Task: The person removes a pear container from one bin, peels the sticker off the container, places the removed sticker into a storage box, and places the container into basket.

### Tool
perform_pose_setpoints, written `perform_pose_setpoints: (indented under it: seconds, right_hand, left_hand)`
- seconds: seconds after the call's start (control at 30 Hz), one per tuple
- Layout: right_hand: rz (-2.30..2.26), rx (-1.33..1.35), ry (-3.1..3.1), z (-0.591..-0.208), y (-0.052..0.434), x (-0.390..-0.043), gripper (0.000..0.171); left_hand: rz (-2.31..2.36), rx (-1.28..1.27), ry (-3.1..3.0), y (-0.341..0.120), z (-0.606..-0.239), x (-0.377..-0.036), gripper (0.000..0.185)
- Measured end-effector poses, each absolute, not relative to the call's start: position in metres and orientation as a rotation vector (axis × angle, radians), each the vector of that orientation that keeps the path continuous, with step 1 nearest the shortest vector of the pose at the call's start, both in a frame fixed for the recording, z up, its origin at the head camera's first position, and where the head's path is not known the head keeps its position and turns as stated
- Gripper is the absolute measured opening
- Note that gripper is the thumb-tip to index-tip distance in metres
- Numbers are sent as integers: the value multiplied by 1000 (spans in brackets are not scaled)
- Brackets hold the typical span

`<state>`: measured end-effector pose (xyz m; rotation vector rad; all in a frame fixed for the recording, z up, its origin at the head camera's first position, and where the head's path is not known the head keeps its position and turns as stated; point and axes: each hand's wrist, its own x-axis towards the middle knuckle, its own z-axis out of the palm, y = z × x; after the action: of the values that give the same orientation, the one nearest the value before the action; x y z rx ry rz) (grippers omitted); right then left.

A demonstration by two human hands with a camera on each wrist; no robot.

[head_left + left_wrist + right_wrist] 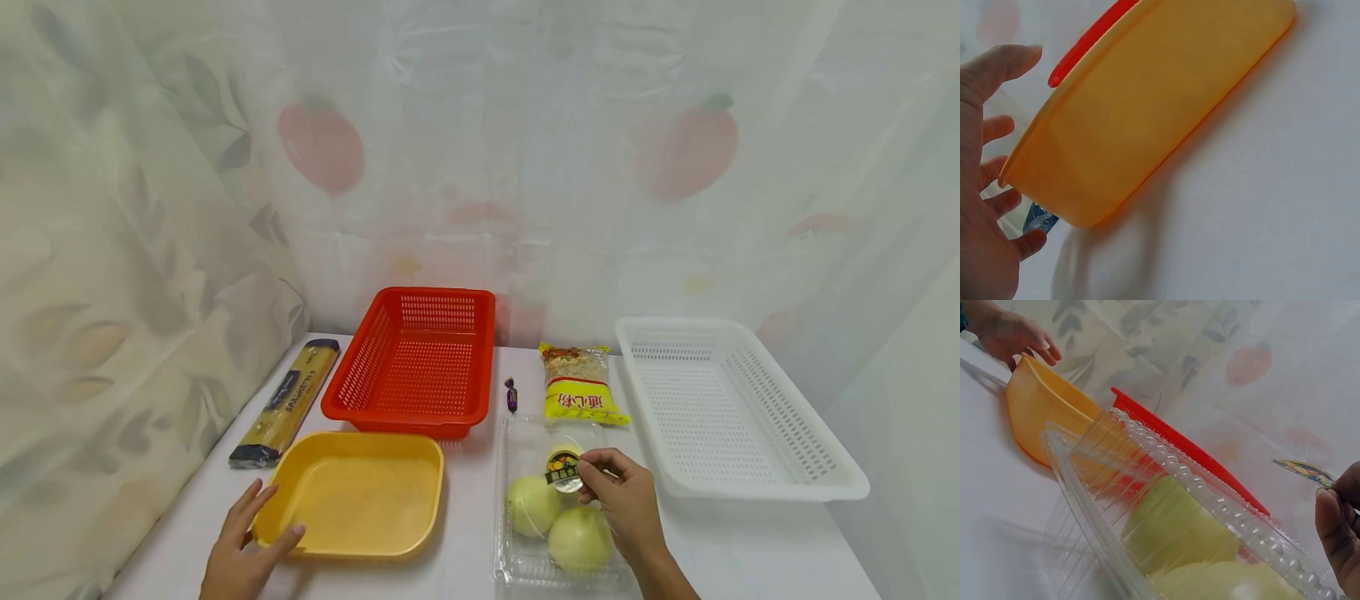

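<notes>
My right hand [622, 504] pinches the edge of a round fruit-picture sticker [562, 472] with a dark band of lettering, between thumb and fingertips. In the right wrist view the sticker [1307, 471] is held out clear above the plastic box. Below it lies the clear clamshell box [506, 567], with round pale-green fruits [580, 540] inside. My left hand [242, 542] has its fingers spread at the near left corner of a yellow plastic basin [352, 492]. In the left wrist view, fingers and thumb curve around the rim of the basin [1147, 112] without gripping it.
A red slotted basket [420, 375] stands behind the basin, a spaghetti pack [288, 404] to its left. A purple-wrapped candy [512, 395] and a yellow pasta bag [581, 387] lie behind the box. At right is a white slotted basket [712, 417]. Curtains [525, 167] enclose the table.
</notes>
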<state>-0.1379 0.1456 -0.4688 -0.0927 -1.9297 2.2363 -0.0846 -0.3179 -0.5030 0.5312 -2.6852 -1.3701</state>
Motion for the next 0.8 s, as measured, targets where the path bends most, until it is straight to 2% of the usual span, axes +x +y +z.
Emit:
perform_pose_setpoints:
  seconds: [0.27, 0.5, 0.67, 0.8]
  right_hand:
    - [2236, -88, -1926, -469, 145, -137, 17]
    - [2242, -83, -1922, -470, 145, -138, 8]
    - [2242, -104, -1926, -471, 146, -138, 6]
    - [2243, -94, -1931, -469, 146, -137, 13]
  left_hand:
    - [-1315, 569, -2854, -320, -504, -91, 105]
    - [-1263, 551, -2929, -325, -510, -93, 108]
    - [-1201, 444, -2941, -327, -515, -92, 108]
    - [-1123, 324, -2927, -329, -518, -90, 109]
